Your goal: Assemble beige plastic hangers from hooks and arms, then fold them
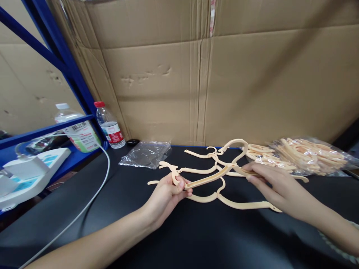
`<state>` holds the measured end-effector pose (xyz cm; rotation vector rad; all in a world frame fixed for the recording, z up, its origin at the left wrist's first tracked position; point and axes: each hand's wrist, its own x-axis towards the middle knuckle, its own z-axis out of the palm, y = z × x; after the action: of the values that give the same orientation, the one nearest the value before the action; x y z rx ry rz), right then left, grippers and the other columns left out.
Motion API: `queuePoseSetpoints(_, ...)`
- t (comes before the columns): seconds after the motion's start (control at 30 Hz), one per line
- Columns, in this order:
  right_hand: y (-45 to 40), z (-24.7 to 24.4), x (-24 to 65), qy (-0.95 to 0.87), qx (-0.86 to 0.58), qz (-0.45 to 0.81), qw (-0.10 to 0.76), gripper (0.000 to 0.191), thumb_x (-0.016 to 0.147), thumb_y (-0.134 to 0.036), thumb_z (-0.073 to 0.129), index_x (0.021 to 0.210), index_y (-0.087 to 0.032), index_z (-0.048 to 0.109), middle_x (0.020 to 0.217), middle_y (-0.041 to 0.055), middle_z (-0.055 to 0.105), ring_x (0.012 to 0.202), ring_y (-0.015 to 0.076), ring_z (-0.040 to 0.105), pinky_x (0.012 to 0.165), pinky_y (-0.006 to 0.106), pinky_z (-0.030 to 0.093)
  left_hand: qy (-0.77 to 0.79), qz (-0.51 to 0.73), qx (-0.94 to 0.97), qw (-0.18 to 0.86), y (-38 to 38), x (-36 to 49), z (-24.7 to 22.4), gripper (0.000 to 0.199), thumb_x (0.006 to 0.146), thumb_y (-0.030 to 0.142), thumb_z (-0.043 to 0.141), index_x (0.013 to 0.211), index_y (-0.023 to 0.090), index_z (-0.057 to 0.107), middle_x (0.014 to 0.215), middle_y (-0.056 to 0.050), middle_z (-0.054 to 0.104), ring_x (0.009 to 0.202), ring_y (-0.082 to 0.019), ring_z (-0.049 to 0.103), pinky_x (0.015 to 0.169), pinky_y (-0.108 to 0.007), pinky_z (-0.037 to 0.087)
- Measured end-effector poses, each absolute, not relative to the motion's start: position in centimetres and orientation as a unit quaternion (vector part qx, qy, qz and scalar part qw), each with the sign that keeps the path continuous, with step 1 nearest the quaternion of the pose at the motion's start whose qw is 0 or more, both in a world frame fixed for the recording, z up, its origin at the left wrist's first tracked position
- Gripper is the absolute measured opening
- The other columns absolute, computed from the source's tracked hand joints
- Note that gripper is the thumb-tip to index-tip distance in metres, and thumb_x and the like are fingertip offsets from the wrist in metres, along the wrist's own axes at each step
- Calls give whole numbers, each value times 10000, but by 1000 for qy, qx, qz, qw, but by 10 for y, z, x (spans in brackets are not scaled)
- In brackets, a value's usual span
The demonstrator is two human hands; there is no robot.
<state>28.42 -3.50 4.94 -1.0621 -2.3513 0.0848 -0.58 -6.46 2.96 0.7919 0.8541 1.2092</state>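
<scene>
Both hands hold a cream plastic clothes hanger (209, 180) above the black table, its hook pointing up and away. The channelled inner side of its left arm faces me. My left hand (165, 194) is closed at the tip of that arm, with thumb and fingers also around a small forked cream piece (169, 167). Whether piece and arm are joined is hidden by the fingers. My right hand (276, 185) is closed around the hanger's right arm. Beneath and behind lie several similar hangers, one nearest me (244, 205) and another further back (198, 170).
Clear plastic bags of cream parts (311, 155) lie at the right. A flat clear bag (147, 154) is at the back left. Further left stand a red-capped bottle (113, 129), a larger bottle (84, 136) and a white power strip (47, 168) with a cable. Cardboard (157, 74) walls the back.
</scene>
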Motion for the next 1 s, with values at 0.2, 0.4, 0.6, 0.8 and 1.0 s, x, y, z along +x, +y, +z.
queuePoseSetpoints(0.2, -36, 49, 282, -875, -387, 27, 289, 160, 971, -264, 408, 970, -208, 558, 867, 47, 647, 742, 179, 611, 656, 286, 475, 379, 549, 357, 654, -65, -5, 28, 206, 687, 141, 730, 655, 146, 527, 702, -22, 641, 640, -136, 584, 686, -274, 475)
queuePoseSetpoints(0.4, -40, 51, 277, -875, -398, 49, 273, 186, 973, -289, 400, 979, -213, 569, 826, 47, 645, 705, 181, 601, 631, 291, 461, 371, 576, 364, 631, -63, -4, 26, 235, 719, 140, 735, 691, 164, 502, 673, 14, 604, 626, -116, 561, 662, -255, 463)
queuePoseSetpoints(0.6, -40, 50, 276, -863, -413, 67, 284, 186, 968, -312, 410, 984, -223, 573, 870, 47, 633, 729, 181, 595, 647, 296, 460, 375, 592, 369, 610, -64, -4, 26, 267, 713, 206, 783, 692, 155, 522, 718, 2, 627, 680, -128, 598, 723, -276, 498)
queuePoseSetpoints(0.8, -36, 47, 276, -841, -451, 78, 289, 197, 969, -336, 408, 979, -214, 563, 847, 47, 632, 763, 201, 600, 675, 323, 460, 387, 615, 374, 576, -67, -2, 26, 344, 652, 295, 854, 759, 144, 564, 759, -12, 672, 730, -142, 647, 778, -286, 530)
queuePoseSetpoints(1.0, -38, 43, 274, -829, -461, 80, 307, 193, 959, -337, 418, 998, -212, 560, 850, 53, 650, 761, 208, 619, 671, 323, 473, 411, 624, 373, 550, -66, -3, 29, 340, 655, 331, 849, 813, 129, 626, 834, -38, 699, 827, -166, 665, 847, -299, 532)
